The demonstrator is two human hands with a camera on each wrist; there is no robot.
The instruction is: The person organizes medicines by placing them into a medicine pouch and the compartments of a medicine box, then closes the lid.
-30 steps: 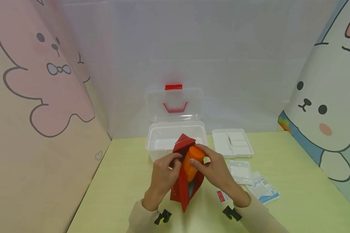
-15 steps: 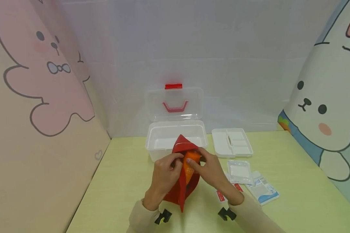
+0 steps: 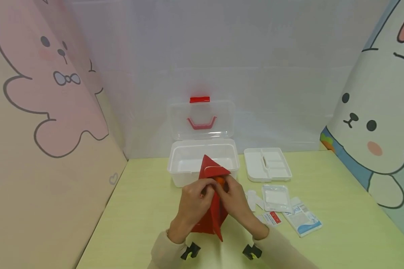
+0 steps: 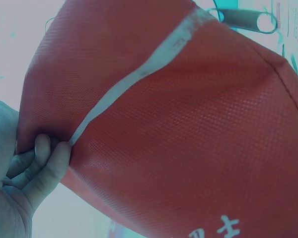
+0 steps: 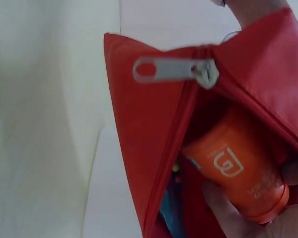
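Observation:
A red zippered pouch (image 3: 205, 222) is held up over the table, its mouth unzipped. My left hand (image 3: 196, 198) pinches the pouch by its edge, as the left wrist view shows beside a pale stripe on the red fabric (image 4: 188, 124). Inside the mouth lies an orange bottle (image 5: 238, 168) with white print, mostly hidden in the head view. My right hand (image 3: 236, 197) grips this bottle, thumb on one side and fingers on the other. A metal zipper pull (image 5: 164, 69) hangs at the opening, and something teal (image 5: 173, 213) shows deeper in the pouch.
Behind the pouch stands a clear box (image 3: 185, 178), its lid (image 3: 202, 112) raised. To the right are a white divided tray (image 3: 252, 164), a small clear package (image 3: 277, 198), a blue-and-white packet (image 3: 304, 220) and a red-and-white card (image 3: 271, 218).
My right hand has moved left and pushed the orange bottle deeper into the pouch, so little of it shows. The left hand keeps its pinch on the edge.

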